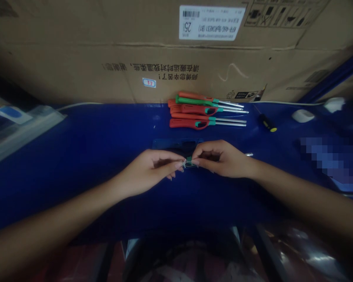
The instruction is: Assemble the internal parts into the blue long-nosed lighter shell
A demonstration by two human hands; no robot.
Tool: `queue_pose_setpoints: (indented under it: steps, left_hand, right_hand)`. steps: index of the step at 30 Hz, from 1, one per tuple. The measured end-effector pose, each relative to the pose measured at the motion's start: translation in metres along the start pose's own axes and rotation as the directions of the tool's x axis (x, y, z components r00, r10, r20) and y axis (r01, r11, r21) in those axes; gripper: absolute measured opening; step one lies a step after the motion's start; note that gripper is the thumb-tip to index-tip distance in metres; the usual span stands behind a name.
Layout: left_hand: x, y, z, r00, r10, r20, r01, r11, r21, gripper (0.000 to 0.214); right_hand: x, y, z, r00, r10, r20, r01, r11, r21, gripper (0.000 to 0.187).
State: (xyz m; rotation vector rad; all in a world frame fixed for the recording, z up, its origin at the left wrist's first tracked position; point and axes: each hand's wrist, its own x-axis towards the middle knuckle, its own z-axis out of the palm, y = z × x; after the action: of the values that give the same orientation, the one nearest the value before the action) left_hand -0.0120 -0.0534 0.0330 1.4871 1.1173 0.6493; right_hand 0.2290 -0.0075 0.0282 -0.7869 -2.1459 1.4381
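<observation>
My left hand (150, 170) pinches one side of a small green part with thin pale wires (189, 161). The other side of that part is held between the thumb and finger of my right hand (226, 158). Its exact kind is too small and blurred to tell. Just behind my fingers lies a dark blue, partly see-through piece (167, 143) on the blue table, half covered by my right hand. A metal tube end (249, 154) shows past my right wrist; what it belongs to is hidden.
Several long-nosed gas lighters (191, 122), red, orange and green, lie piled beyond my hands. A large cardboard box (76, 58) stands at the back. To the right are a black and yellow screwdriver (266, 122) and a white object (302, 115). Clear plastic (23, 129) lies left.
</observation>
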Motion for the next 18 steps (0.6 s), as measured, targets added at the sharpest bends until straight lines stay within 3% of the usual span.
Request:
queue_pose_setpoints:
  steps: [18]
  left_hand:
    - [0.0005, 0.0005, 0.0012, 1.0, 0.008, -0.003, -0.008, 1.0, -0.001, 0.027]
  right_hand:
    - [-0.0006, 0.0029, 0.0004, 1.0, 0.01, -0.007, -0.011, 0.999, -0.046, 0.021]
